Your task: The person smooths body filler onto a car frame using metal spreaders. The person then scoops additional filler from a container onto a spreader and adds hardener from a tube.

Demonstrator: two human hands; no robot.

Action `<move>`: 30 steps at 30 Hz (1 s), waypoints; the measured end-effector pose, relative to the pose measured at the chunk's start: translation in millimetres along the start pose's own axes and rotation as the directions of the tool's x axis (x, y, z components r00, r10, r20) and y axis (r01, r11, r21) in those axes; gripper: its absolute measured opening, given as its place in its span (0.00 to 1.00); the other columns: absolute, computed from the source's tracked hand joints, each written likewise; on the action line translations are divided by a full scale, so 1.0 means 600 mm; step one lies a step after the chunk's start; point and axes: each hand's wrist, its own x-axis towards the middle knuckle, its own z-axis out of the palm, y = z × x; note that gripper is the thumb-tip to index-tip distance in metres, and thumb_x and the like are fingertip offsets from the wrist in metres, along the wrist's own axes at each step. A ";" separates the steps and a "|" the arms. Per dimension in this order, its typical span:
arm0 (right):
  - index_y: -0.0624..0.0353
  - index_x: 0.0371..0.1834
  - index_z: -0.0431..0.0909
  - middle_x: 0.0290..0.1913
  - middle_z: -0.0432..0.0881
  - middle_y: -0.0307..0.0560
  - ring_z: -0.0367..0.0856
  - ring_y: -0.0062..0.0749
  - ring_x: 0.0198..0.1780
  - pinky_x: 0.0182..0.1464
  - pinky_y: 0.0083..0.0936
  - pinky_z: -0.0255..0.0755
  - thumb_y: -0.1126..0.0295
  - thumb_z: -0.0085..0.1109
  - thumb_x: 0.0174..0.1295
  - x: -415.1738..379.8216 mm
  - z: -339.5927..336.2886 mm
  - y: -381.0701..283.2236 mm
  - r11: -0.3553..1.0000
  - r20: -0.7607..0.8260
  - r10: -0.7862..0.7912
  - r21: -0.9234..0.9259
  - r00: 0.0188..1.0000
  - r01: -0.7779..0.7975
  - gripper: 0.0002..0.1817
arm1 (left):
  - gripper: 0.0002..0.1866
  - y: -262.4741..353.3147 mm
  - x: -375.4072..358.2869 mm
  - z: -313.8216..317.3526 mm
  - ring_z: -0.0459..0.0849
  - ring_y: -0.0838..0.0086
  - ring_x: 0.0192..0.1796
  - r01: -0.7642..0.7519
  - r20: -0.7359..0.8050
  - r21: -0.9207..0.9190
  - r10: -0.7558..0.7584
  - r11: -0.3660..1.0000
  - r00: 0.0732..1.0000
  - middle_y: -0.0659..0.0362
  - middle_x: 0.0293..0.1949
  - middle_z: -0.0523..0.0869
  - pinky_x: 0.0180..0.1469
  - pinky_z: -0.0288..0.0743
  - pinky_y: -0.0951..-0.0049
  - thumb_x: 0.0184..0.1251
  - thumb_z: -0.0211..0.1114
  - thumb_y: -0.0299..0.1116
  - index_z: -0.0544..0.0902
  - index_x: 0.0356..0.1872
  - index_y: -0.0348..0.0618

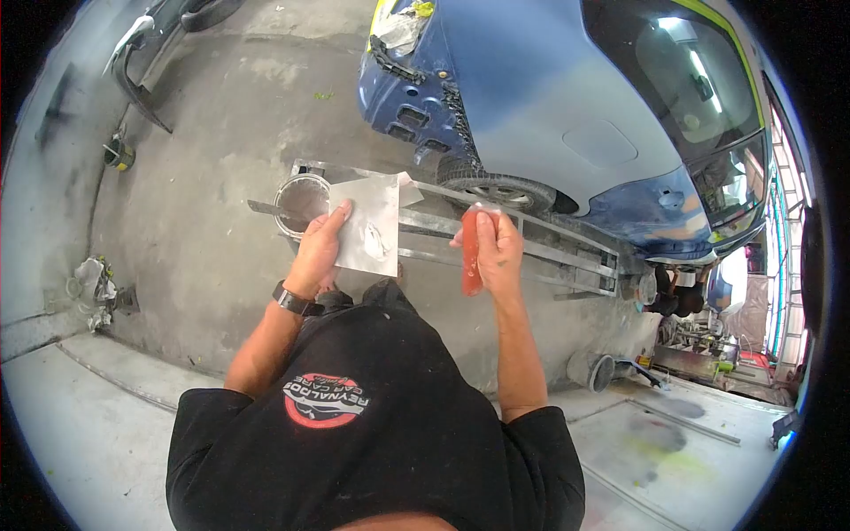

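My left hand (320,243) grips the edge of a flat, pale metal sheet (361,212), which has a whitish smear (377,239) on its lower right part. My right hand (498,250) is closed around a long red tube (472,265), its whitish end pointing up. The tube is to the right of the sheet, apart from it. Behind my left hand stands a round tub (301,193) of greyish paste, with a dark spatula (266,209) lying across its rim. The tub is partly hidden by the sheet.
A long metal frame (531,255) lies beyond my hands, beside the car's wheel (500,190). The blue and grey car body (549,97) fills the upper right. A bucket (591,372) stands at the lower right. Another person (686,296) is far off at the right.
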 end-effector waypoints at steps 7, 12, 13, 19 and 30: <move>0.67 0.51 0.78 0.37 0.85 0.46 0.86 0.29 0.41 0.46 0.29 0.81 0.72 0.54 0.73 0.003 0.000 -0.033 0.990 0.088 0.074 0.112 0.993 -0.083 0.10 | 0.17 0.018 0.010 0.021 0.89 0.73 0.43 0.064 0.040 -0.020 -0.063 0.998 0.997 0.56 0.44 0.89 0.47 0.85 0.71 0.78 0.59 0.40 0.82 0.50 0.33; 0.67 0.49 0.78 0.34 0.84 0.46 0.86 0.29 0.40 0.45 0.28 0.82 0.74 0.53 0.72 0.008 -0.016 -0.038 0.991 0.119 0.121 -0.063 0.986 -0.114 0.09 | 0.19 0.020 0.017 0.047 0.90 0.73 0.43 0.052 0.113 -0.047 -0.046 0.998 0.993 0.55 0.45 0.89 0.47 0.85 0.71 0.79 0.58 0.41 0.81 0.52 0.32; 0.66 0.48 0.78 0.33 0.84 0.45 0.86 0.27 0.38 0.41 0.26 0.81 0.74 0.53 0.71 0.010 -0.017 -0.038 0.994 0.133 0.104 -0.052 0.986 -0.098 0.08 | 0.19 0.020 0.020 0.051 0.90 0.73 0.43 0.053 0.138 -0.054 -0.046 0.997 0.989 0.55 0.45 0.89 0.48 0.85 0.71 0.79 0.58 0.41 0.81 0.52 0.32; 0.66 0.47 0.78 0.30 0.84 0.43 0.83 0.23 0.29 0.33 0.22 0.80 0.72 0.53 0.72 0.012 -0.011 -0.066 0.975 0.213 0.181 -0.165 0.960 -0.147 0.09 | 0.19 0.019 0.020 0.067 0.90 0.74 0.42 0.078 0.185 -0.036 -0.070 0.996 0.980 0.56 0.45 0.89 0.46 0.84 0.73 0.79 0.59 0.42 0.81 0.52 0.32; 0.68 0.47 0.78 0.29 0.83 0.45 0.84 0.25 0.29 0.33 0.26 0.82 0.62 0.57 0.75 0.009 0.028 -0.112 0.968 0.343 0.225 -0.185 0.912 -0.169 0.16 | 0.21 0.016 0.010 0.072 0.89 0.75 0.41 0.103 0.195 -0.044 -0.092 0.994 0.976 0.55 0.44 0.89 0.44 0.83 0.74 0.79 0.58 0.43 0.82 0.52 0.31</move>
